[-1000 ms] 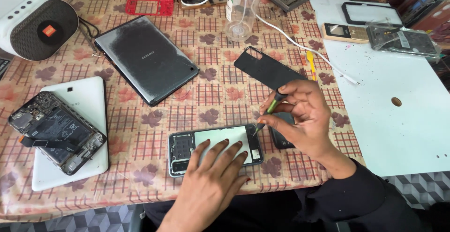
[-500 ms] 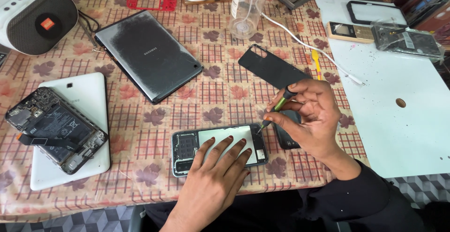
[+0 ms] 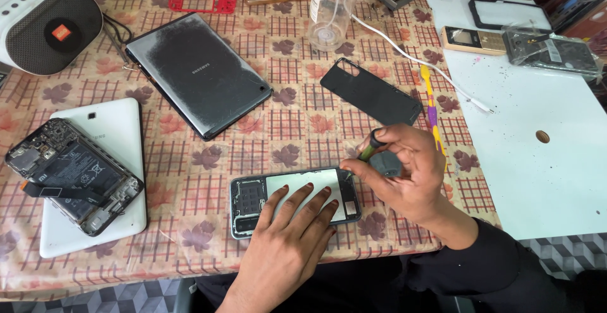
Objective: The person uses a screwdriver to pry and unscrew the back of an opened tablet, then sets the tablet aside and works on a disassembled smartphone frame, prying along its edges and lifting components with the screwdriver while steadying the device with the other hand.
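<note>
An opened phone (image 3: 288, 190) with its back removed lies near the table's front edge, its white battery showing. My left hand (image 3: 288, 237) rests flat on it, fingers spread over the battery. My right hand (image 3: 404, 174) pinches a small green-handled screwdriver (image 3: 370, 147), its tip down at the phone's right end. A black back cover (image 3: 370, 92) lies just beyond my right hand.
A black tablet (image 3: 196, 73) lies face down at centre left. A white tablet (image 3: 120, 136) carries another opened phone (image 3: 69, 174). A round speaker (image 3: 47, 25), a red phone frame (image 3: 202, 0), a clear bottle (image 3: 332, 9), a white cable (image 3: 417, 57) and a white mat (image 3: 544, 161) with phones are around.
My right hand has turned the screwdriver slightly at the phone's right end. My left hand stays on the phone. The view has shifted a little.
</note>
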